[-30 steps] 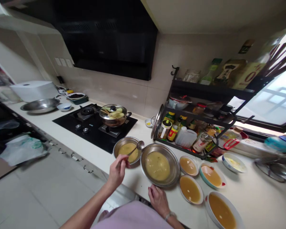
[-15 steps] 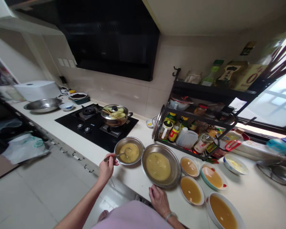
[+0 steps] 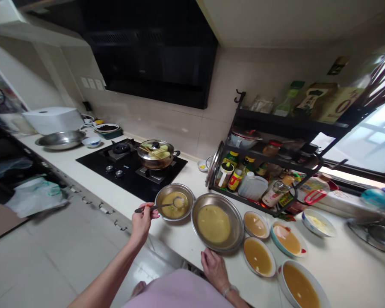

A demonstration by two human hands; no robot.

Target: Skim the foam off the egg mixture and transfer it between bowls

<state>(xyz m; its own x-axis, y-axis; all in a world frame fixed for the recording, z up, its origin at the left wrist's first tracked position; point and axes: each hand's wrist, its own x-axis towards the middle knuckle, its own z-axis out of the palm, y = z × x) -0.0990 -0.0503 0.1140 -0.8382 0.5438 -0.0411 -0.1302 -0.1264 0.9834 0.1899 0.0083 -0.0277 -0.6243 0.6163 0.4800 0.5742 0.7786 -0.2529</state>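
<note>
My left hand is closed around the dark handle of a ladle. The ladle's round metal head sits in the yellowish liquid of a smaller metal bowl, left of centre. Beside that bowl stands a larger metal basin with similar liquid and pale bits floating in it. My right hand rests at the counter's front edge, fingers curled, just below the basin's near rim. I cannot tell whether it touches the rim, and nothing shows in it.
Several bowls of orange-brown liquid, one a white bowl, stand on the right. A lidded pot sits on the black gas hob. Behind the bowls is a black rack with bottles; a wide metal pan lies far left.
The ladle's head has moved slightly right within the smaller bowl, its handle now lying flatter. My left hand has shifted a little left. My right hand has stayed in place.
</note>
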